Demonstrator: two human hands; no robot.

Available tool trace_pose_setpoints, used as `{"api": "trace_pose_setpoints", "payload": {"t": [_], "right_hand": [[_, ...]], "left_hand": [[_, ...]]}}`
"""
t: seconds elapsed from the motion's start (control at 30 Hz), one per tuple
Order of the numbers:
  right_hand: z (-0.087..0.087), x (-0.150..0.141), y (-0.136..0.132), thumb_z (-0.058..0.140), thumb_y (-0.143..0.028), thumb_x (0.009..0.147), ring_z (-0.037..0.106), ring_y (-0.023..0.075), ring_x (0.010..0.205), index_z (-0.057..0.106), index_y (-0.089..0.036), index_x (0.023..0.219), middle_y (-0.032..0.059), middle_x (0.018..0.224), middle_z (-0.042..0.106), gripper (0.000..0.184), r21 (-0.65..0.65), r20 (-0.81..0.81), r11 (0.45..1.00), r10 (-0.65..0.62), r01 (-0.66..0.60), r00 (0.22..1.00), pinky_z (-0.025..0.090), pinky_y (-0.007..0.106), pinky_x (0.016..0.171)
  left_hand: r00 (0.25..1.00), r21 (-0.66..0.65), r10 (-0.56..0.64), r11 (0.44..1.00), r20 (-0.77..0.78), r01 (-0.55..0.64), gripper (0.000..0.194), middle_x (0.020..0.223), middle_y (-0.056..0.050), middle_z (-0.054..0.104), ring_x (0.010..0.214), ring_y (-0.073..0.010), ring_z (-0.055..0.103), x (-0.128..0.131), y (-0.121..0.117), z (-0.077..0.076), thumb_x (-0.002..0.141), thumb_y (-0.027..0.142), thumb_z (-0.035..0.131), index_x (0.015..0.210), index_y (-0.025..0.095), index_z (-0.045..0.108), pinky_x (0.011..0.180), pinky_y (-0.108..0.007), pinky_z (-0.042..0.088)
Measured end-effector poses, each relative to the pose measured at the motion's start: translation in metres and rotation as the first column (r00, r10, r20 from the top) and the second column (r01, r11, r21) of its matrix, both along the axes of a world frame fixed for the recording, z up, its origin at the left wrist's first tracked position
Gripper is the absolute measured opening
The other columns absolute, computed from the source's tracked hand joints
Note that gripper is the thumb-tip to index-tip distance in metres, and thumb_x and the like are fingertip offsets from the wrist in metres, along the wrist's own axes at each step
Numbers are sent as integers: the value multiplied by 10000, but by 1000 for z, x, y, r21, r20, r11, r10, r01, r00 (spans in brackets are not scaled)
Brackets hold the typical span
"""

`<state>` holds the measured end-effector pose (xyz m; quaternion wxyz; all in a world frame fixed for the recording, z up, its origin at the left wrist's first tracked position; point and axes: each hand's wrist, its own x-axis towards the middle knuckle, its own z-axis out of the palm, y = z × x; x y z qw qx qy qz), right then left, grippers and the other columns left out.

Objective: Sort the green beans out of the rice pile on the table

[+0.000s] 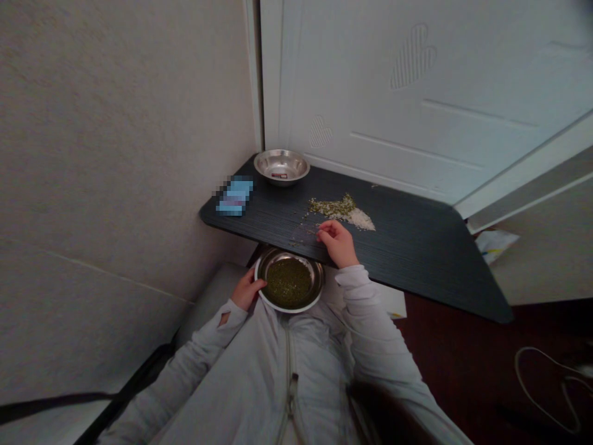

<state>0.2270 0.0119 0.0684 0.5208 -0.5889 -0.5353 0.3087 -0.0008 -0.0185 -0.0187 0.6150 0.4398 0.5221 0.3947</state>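
Observation:
My left hand (pixel 246 290) grips the left rim of a steel bowl (pixel 316 295), thumb over the edge. The bowl sits at my lap, just below the table's near edge, with many small green beans (pixel 290 283) inside, probably mung beans. Over the near part of the dark table, my right hand (pixel 338 242) is closed, with fingers curled and tips together; anything between them is too small to make out. Just beyond it lies a pile of mixed green beans and white grains (pixel 334 206), with a whiter rice-like heap (pixel 361 218) at its right. A few stray bits lie left of my fingertips.
A second steel bowl (pixel 281 168) stands at the table's back left, a small dark-red item inside. A blurred blue object (pixel 235 196) lies near the left edge of the dark table (pixel 417 247). Wall and white door (pixel 370 74) border the table. A white cable (pixel 532 395) lies on the floor.

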Motion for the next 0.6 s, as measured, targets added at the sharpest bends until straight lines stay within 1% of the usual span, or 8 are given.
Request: {"api": "trace_pose_setpoints", "payload": {"t": [0.1, 0.23, 0.43, 0.6], "right_hand": [[-1, 1, 0, 467, -208, 578, 477, 87, 508, 475, -188, 680, -54, 542, 475, 104, -4, 18, 1000, 12, -12, 1000, 382, 226, 538], [0, 0, -1, 463, -211, 578, 478, 87, 508, 471, -187, 679, -53, 548, 477, 104, -12, 1, 999, 45, -45, 999, 382, 226, 534], [0, 0, -1, 454, -203, 579, 466, 85, 496, 471, -190, 672, -52, 546, 475, 95, -1, 1, 1000, 1, -1, 1000, 371, 221, 520], [1, 0, -2, 442, -190, 571, 446, 84, 476, 465, -188, 652, -59, 513, 454, 85, -17, 16, 1000, -24, 24, 1000, 356, 214, 500]], "left_hand": [[1000, -12, -2, 1000, 18, 2, 465, 865, -47, 612, 825, -219, 528, 0, 0, 0, 486, 217, 571, 940, 115, 548, 779, -349, 374], [1000, -11, 1, 1000, 7, -1, 424, 836, -37, 617, 805, -212, 532, 0, 0, -3, 495, 220, 571, 907, 121, 561, 776, -344, 375], [1000, -7, 19, 1000, 19, -19, 426, 827, -35, 620, 809, -214, 529, 0, 0, -5, 489, 215, 570, 905, 122, 566, 780, -341, 372], [1000, 8, -7, 1000, 2, 7, 412, 830, -41, 618, 798, -212, 533, -1, 0, -3, 501, 220, 570, 900, 116, 560, 777, -346, 373]]}}
